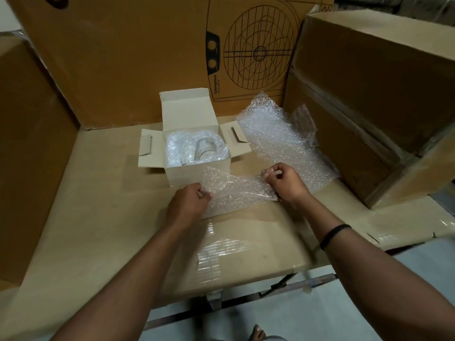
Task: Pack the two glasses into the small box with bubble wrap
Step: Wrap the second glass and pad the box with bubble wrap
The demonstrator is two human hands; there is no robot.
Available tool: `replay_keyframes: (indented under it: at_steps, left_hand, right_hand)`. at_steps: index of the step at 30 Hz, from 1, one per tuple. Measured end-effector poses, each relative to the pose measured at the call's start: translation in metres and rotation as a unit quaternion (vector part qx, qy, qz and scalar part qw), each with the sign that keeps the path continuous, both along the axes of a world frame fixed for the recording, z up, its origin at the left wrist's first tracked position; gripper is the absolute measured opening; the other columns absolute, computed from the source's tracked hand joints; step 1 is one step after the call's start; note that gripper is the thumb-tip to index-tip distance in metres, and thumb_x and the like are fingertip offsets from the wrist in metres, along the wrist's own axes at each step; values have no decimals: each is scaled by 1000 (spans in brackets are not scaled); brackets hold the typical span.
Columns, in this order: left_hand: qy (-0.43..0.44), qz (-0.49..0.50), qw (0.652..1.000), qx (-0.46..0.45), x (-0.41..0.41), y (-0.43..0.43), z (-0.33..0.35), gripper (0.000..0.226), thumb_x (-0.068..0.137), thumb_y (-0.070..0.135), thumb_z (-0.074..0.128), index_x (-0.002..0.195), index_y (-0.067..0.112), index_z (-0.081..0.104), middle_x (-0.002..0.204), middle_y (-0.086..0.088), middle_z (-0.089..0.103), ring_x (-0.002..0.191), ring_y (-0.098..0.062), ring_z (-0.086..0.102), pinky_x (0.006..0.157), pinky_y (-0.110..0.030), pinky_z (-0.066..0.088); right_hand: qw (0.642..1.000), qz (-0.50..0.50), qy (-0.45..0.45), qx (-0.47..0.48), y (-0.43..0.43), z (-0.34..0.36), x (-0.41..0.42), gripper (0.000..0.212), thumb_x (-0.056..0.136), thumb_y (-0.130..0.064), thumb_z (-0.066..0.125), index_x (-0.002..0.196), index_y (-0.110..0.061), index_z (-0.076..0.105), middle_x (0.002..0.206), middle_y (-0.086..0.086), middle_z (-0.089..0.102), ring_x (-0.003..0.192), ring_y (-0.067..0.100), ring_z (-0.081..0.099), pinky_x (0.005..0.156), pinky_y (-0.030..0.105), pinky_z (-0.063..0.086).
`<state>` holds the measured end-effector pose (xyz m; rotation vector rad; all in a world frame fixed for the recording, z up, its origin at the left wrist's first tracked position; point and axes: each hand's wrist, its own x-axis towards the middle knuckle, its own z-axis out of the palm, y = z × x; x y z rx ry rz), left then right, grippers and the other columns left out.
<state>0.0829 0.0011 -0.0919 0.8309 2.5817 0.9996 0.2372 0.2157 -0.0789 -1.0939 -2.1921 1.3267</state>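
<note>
Packing looks well advanced. The small box [197, 173] stands open, with a bubble wrap lining [174, 148] and one glass [205, 150] visible inside; a second glass cannot be confirmed. Just in front of the box, the left hand [189, 203] and right hand [285, 183] each pinch an end of a bubble wrap piece [236, 190], probably the top layer. Covering and closing remain. A fan-printed carton [147, 57] walls the cardboard surface [98, 193]; a spare sheet [278, 139] lies to the right of the box.

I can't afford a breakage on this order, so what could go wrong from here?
1. The clear glass in the small white cardboard box looks uncovered on top; closing up now may leave it unpadded.
2. I can make out only one glass; a second may be hidden or missing.
3. The left hand and right hand pinch the small clear bubble-wrap sheet only at its ends, so that grip could slip.
</note>
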Motion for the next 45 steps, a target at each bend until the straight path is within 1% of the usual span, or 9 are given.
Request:
replay_keyframes:
  at_steps: [5,10,15,18,21,24,29,35,45]
  left_hand:
    - [40,61,996,-43,5,-3,2,19,88,41,61,80,23,59,85,3,68,80,-25,62,68,-30,48]
    - [33,85,995,-37,6,-4,1,19,91,41,59,85,22,60,85,3,65,75,-23,55,66,-28,40]
    - [53,76,995,-33,9,-6,-3,18,91,42,57,88,25,58,89,0,69,80,-28,62,67,-30,45]
    - [77,59,994,-43,9,-6,-5,19,91,45,55,93,26,58,93,-2,69,84,-29,63,68,-31,46]
    - [112,40,990,-80,6,-10,-6,24,93,45,52,105,25,58,103,-6,69,92,-33,63,71,-34,46]
    - [128,34,985,-108,4,-17,-7,31,93,42,51,117,24,56,112,-8,67,99,-35,62,77,-36,46]
    - [215,-14,976,18,5,-31,-13,48,79,46,62,122,24,57,119,-5,55,108,-28,50,89,-40,39]
    - [223,-183,957,-37,-5,-41,-27,47,67,65,54,102,36,68,127,13,58,126,-20,42,98,-36,17]
    - [193,-206,958,52,-8,-38,-20,11,79,25,64,86,21,70,82,6,72,78,-17,66,87,-33,40]
  right_hand:
    - [998,-34,11,59,-9,-1,-11,21,95,-37,60,104,-19,59,94,4,70,83,21,66,73,31,52]
    - [990,-22,119,-74,-17,-3,4,61,77,-67,66,123,-30,51,113,-2,65,99,16,68,96,43,53]
    - [990,1,64,127,-27,-9,16,67,83,-40,75,141,-24,45,138,4,44,117,18,53,100,35,46]
    - [915,142,-45,375,-39,-11,14,63,92,-59,41,146,-26,42,155,6,35,138,29,38,112,48,30]
    - [831,282,-260,404,-48,-12,10,81,87,-75,6,155,-33,18,164,-2,15,151,24,11,118,53,6]
    - [820,306,-310,371,-44,-16,12,88,79,-77,-5,156,-36,12,165,-5,8,152,22,4,118,59,-2]
    - [841,274,-211,416,-38,-18,17,79,92,-71,29,157,-29,15,164,-2,17,150,22,16,118,53,6]
    - [846,311,-186,392,-26,-18,15,68,87,-60,55,144,-27,41,148,-4,46,139,16,36,117,47,18]
    - [830,307,-109,452,-17,-15,23,31,82,-42,63,107,-27,72,111,-9,71,117,20,60,109,57,29]
